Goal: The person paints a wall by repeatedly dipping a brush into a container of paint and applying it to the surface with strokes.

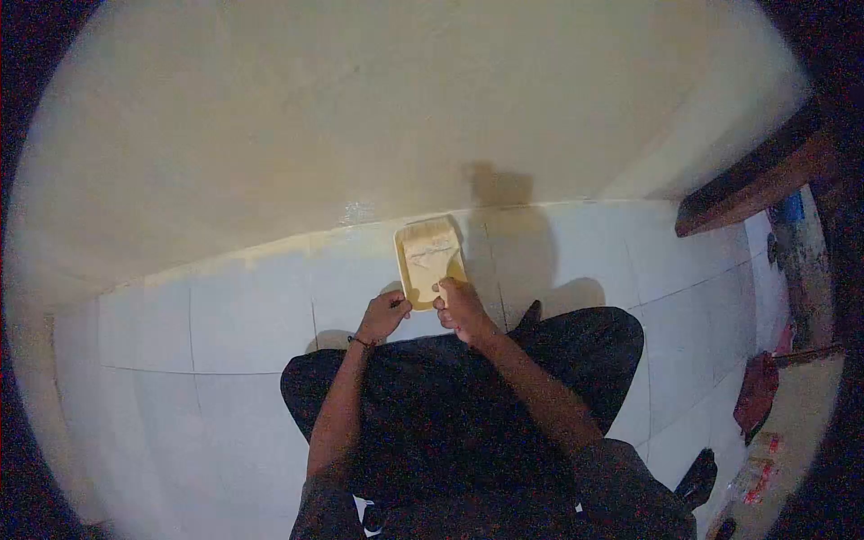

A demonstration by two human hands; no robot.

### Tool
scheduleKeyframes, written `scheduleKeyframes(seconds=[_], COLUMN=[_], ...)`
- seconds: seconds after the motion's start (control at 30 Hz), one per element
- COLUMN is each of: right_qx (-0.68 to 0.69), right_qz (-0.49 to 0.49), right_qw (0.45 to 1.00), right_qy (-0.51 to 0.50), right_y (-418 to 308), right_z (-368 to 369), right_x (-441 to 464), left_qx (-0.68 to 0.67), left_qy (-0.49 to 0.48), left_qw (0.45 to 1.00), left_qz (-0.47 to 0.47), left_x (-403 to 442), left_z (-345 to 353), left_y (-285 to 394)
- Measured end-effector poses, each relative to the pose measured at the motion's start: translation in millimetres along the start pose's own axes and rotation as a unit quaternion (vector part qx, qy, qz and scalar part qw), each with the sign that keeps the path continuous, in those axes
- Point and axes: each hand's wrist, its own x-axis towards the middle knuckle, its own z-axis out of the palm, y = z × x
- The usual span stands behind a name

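A wide paint brush [430, 250] with pale bristles lies over a small yellow tray [402, 270] on the floor in front of my crossed legs. My right hand [462, 309] is closed round the brush's handle at the tray's near right corner. At the near left corner, my left hand [387, 315] has its fingers pressed together against the tray's rim. A dark band circles the left wrist. The bristles point away from me, toward the wall.
The cream wall [342, 108] rises just beyond the tray. White floor tiles [243, 310] spread around. At the right stand a brown wooden piece [756, 193], a red cloth [756, 391] and a dark object [697, 477].
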Motion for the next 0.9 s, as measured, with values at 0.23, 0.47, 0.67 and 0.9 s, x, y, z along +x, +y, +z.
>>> scheduleKeyframes(seconds=[0.23,0.47,0.67,0.9], right_qx=[0.143,0.071,0.082,0.014], right_qz=[0.011,-0.027,-0.062,-0.230], right_qw=[0.989,0.993,0.992,0.973], right_qy=[0.026,0.088,0.072,0.025], right_y=[-38,-110,-175,-253], right_z=[-13,-9,13,74], right_x=[8,0,-40,-102], left_qx=[0.019,0.012,0.058,0.042], left_qy=[-0.003,-0.038,-0.048,-0.041], left_qw=[1.000,0.999,0.997,0.998], left_qz=[0.025,-0.001,0.000,-0.011], left_x=[1,1,4,6], left_z=[-1,-3,-4,-3], left_y=[-1,11,16,-3])
